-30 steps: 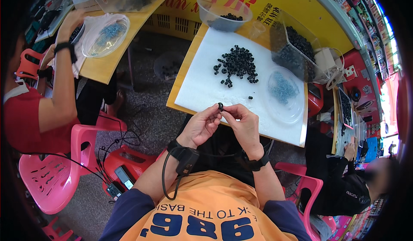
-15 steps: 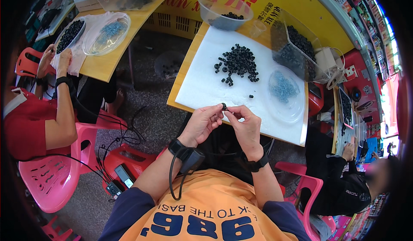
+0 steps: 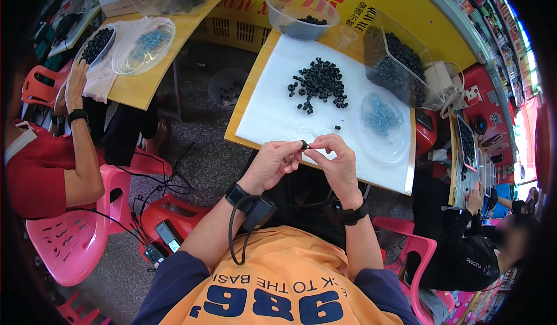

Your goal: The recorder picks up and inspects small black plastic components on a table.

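My left hand point(image 3: 271, 165) pinches a small round black part point(image 3: 304, 145) between thumb and forefinger, just off the near edge of the white sheet point(image 3: 267, 119). The thumb and forefinger of my right hand point(image 3: 337, 165) close together right beside that part. Whatever they grip is too small to make out. Beyond my hands, many similar black parts point(image 3: 322, 81) lie in a loose heap, and a single black part point(image 3: 337, 127) sits apart from them. To the right, a clear round dish point(image 3: 394, 151) holds small pale blue pieces point(image 3: 381, 116).
A clear tub point(image 3: 301, 20) and a clear bin point(image 3: 400, 64), both with black parts, stand at the table's far side. Cables point(image 3: 130, 223) and a red stool point(image 3: 200, 212) are at my left. Co-workers in a red shirt point(image 3: 38, 180) and black clothes point(image 3: 458, 255) sit either side.
My right hand has turned, its fingers rising slightly beside the black part; my left hand keeps its pinch. At the left, the co-worker's hands have moved closer together.
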Demonstrator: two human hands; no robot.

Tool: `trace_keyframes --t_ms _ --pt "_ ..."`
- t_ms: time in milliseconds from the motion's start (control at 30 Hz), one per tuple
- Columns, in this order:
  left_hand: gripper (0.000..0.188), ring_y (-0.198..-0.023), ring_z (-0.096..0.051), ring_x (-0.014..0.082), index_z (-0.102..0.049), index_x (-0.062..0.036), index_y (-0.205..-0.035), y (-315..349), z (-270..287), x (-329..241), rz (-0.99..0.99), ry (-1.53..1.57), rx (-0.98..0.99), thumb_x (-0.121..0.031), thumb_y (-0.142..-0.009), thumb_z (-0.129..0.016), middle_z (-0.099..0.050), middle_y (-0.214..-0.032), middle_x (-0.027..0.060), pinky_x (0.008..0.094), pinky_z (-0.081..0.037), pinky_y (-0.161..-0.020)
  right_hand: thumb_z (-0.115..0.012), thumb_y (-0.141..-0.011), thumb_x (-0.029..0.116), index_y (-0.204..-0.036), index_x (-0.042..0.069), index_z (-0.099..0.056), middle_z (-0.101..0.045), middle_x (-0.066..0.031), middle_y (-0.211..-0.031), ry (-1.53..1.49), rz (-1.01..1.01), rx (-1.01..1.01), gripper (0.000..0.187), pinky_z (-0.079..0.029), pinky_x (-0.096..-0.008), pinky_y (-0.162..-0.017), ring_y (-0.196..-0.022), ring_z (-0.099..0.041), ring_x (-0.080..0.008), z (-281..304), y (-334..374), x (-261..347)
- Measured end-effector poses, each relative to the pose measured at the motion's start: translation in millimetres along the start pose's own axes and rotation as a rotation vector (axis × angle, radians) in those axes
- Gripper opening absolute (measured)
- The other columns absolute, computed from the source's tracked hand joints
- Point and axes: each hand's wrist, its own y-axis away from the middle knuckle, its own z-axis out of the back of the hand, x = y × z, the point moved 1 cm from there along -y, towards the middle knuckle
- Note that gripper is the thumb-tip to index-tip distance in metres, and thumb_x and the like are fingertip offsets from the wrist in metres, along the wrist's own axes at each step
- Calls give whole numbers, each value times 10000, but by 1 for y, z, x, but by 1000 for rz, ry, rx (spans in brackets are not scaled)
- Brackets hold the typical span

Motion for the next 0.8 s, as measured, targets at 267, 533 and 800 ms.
trace_keyframes --t_ms 267,533,800 --pt "202 -578 -574 74 -647 -14 -872 -1 -2 6 34 54 38 -196 -952 -611 -638 -762 39 146 -388 -437 -786 -738 45 -835 49 -688 -685 -43 -847 -28 -50 21 138 -454 -274 -678 -755 -582 -161 4 3 -3" --pt "195 -598 -585 81 -647 -6 -891 -3 4 3 74 36 89 -187 -951 -607 -636 -749 44 161 -408 -467 -792 -723 67 -868 65 -681 -685 -30 -898 27 64 82 183 -448 -290 -732 -827 -594 -160 5 3 -3" --pt "168 -578 -574 70 -645 11 -926 3 3 -1 222 -10 184 -155 -934 -619 -621 -738 28 148 -413 -447 -736 -815 78 -1159 71 -691 -692 -39 -1104 -263 -139 457 347 -468 -260 -879 -977 -591 -132 18 4 -6"
